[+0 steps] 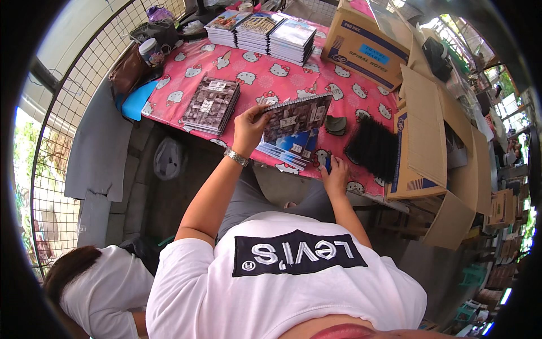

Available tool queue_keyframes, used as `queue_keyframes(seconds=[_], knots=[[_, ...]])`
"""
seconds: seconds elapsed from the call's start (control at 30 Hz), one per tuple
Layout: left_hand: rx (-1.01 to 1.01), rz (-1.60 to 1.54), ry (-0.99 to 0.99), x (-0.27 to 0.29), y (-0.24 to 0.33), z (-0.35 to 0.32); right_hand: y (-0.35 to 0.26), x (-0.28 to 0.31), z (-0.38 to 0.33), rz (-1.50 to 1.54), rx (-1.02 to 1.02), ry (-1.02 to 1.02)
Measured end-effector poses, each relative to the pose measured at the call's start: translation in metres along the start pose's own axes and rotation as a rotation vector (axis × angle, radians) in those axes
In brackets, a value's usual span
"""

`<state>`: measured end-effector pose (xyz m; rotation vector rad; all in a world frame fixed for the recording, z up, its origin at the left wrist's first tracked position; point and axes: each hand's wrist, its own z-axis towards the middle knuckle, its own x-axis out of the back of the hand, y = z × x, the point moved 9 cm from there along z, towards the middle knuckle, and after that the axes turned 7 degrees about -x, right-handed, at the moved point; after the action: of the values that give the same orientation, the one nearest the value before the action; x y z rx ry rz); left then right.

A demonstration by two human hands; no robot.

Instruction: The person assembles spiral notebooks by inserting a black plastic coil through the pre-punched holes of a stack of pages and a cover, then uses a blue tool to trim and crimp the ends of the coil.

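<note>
Two hands are up at the table edge. My right hand (335, 176), at about 1 o'clock from my chest, lies flat on the pink cloth (265, 79); its fingertips cover a small blue thing I can't make out. My left hand (248, 129), at 11 o'clock, pinches the corner of a notebook (296, 116) tilted up over a low pile (291, 151), which it partly hides. At 2 o'clock lies a black bundle (372, 148), then open boxes (432, 147). A second pile (212, 105) sits at 10 o'clock. Three stacks (261, 33) line the far edge at 12.
</note>
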<state>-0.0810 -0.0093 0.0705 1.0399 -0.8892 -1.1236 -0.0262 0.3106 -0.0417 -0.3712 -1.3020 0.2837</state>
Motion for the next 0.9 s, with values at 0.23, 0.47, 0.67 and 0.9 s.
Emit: queue_keyframes(seconds=[0.23,0.47,0.67,0.9], knots=[[-0.051,0.052,0.066,0.002,-0.001,-0.009,-0.174,0.104,0.023,0.575,0.477,0.018],[-0.066,0.169,0.053,0.002,0.023,-0.016,-0.227,0.093,0.028,0.415,0.624,-0.019],[-0.108,0.134,0.078,0.005,0.009,-0.015,-0.225,0.102,0.024,0.467,0.549,0.039],[-0.112,0.022,0.087,0.003,0.002,-0.013,-0.196,0.044,0.039,1.044,0.053,-0.593]])
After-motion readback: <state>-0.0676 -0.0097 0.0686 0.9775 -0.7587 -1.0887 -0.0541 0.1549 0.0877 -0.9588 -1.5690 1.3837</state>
